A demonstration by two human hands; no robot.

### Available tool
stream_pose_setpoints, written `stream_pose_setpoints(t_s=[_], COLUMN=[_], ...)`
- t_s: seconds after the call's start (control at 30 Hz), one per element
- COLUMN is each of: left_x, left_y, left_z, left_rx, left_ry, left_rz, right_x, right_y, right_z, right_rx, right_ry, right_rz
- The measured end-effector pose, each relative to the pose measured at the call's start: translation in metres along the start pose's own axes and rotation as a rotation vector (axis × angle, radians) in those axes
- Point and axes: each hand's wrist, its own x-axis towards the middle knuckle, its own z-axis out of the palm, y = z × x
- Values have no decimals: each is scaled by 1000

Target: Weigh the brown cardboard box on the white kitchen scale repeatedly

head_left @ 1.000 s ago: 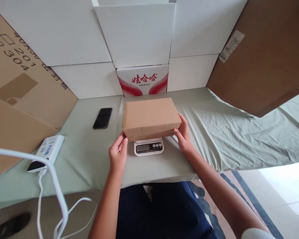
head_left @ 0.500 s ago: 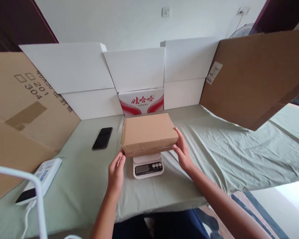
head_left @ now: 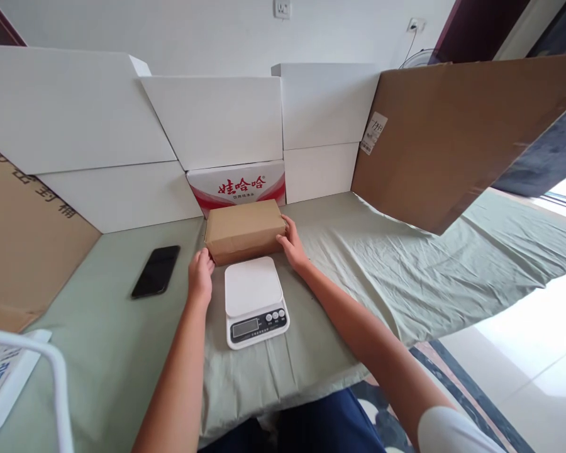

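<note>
Grip: our left hand (head_left: 200,272) and right hand (head_left: 291,240) press flat against the two short ends of the cardboard box (head_left: 244,229), palms in, fingers closed on its walls; the box sits between them.

Item: cardboard box, shut, plain brown. It rests on the green sheet (head_left: 405,264) over the counter, just beyond the grip's near edge from the kitchen scale (head_left: 255,301), whose platform is bare.

Behind the grip: a red-and-white printed carton (head_left: 238,184), touching or almost touching the box's far side.

Left of the grip: black phone (head_left: 156,271), apart.

Handling, as we judge it: we keep both palms level and squeeze evenly so the box slides square, without rucking the sheet or nudging the scale.
</note>
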Motion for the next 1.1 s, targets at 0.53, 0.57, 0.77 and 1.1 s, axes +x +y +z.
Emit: stream_pose_setpoints(t_s=[0.53,0.57,0.77,1.1], left_x=[-3,-4,-14,-122], left_y=[11,9,18,5], left_z=[-20,-15,-19,-73], left_rx=[-67,-53,-48,-47], left_ry=[-51,-59,-40,-85], left_rz=[-9,-12,111,256], right_x=[-12,-13,-19,-114], right_y=[-3,-5,-19,-49], right_z=[-14,-11,-1,-29], right_rx=[-55,-58,-55,-292], right_ry=[-41,-68,-141,-150], right_rz=[86,73,19,-237])
